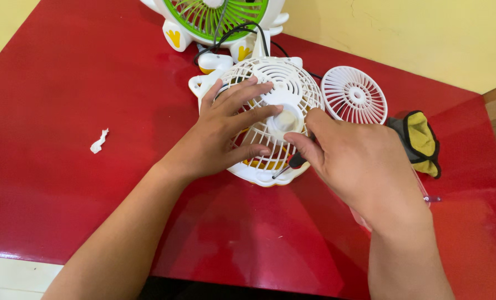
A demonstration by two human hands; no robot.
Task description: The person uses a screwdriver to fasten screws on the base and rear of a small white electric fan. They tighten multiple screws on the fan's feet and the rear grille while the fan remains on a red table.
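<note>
Both forearms reach over the red table (64,183), left hand (220,133) spread flat on the white fan (275,119), right hand (359,166) gripping a screwdriver (288,165) at its lower rim, apparently working a screw, needing steady downward pressure.

Left hand (225,130) is lying flat, fingers spread, palm down; right hand (353,161) is pinching with curled fingers, both forearms extended.

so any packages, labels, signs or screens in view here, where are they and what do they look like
None in view: no package, label, sign or screen.
The left hand rests on a white fan lying flat on the red table.
The right hand holds a screwdriver at the fan's near rim.
A loose white grille lies to the right.
</note>
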